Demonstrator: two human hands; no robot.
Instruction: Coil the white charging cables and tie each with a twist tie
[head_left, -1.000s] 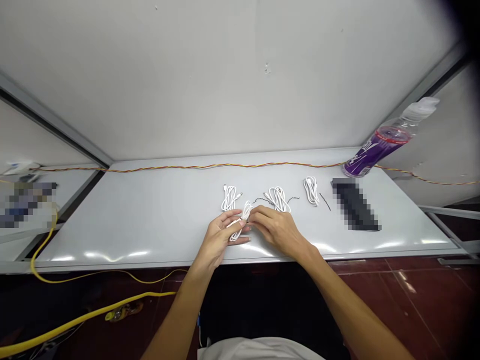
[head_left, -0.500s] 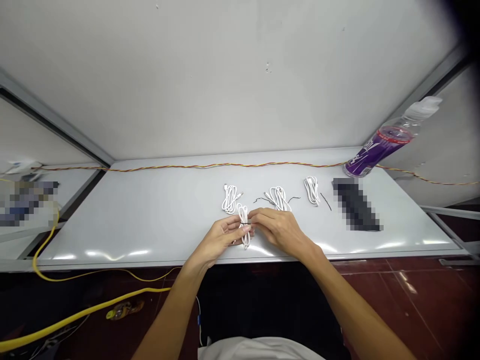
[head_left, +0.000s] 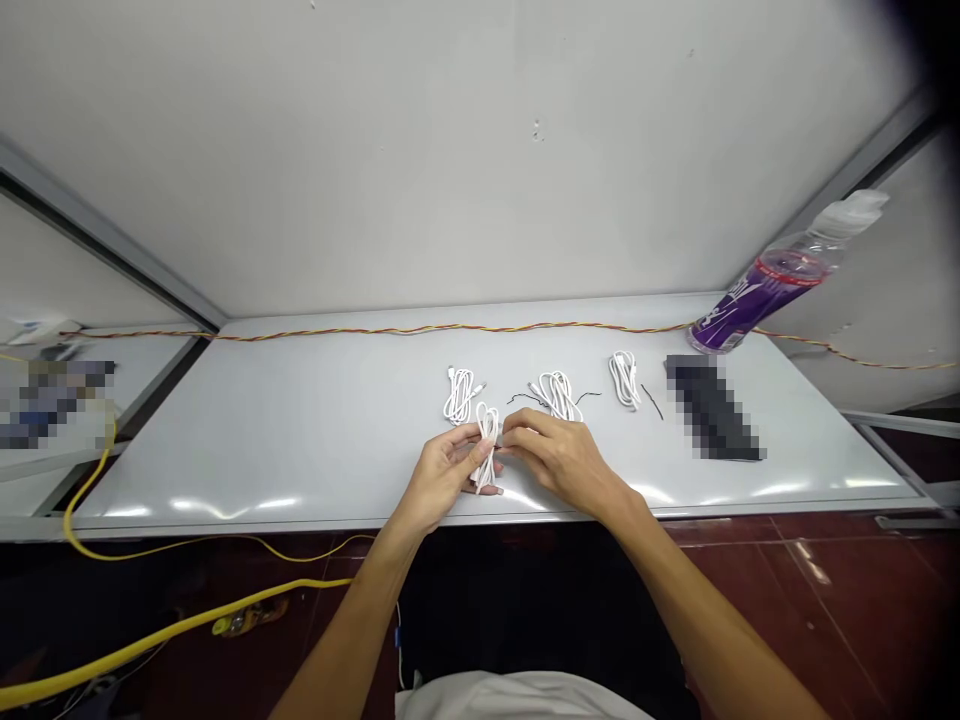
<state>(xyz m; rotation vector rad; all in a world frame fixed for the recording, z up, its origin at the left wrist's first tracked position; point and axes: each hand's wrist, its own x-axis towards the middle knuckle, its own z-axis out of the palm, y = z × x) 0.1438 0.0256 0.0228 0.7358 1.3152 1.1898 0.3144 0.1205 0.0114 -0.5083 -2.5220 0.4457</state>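
A coiled white cable (head_left: 487, 425) stands out from my left hand (head_left: 442, 472), its thumb pressed across the middle of the coil and the fingers behind. Close by on the right, the fingertips of my right hand (head_left: 561, 458) are pinched together on a thin black twist tie (head_left: 499, 447) at the coil's side; only a short bit of it shows. Behind my hands lie a white cable bundle (head_left: 460, 396) and a second bundle (head_left: 556, 392), the latter with a black tie (head_left: 589, 396) spread under it. Farther right is a third bundle (head_left: 623, 380) beside a loose black tie (head_left: 652, 402).
A blurred dark flat object (head_left: 712, 410) lies on the right of the white table (head_left: 262, 430). Behind it stands a purple-labelled bottle (head_left: 765, 290). A twisted red-yellow wire (head_left: 420, 329) runs along the back. Yellow cables (head_left: 202, 612) hang at the lower left.
My left thumb has shifted up over the coil's middle, covering the black tie that showed around it. The right hand stays pinched almost in the same place.
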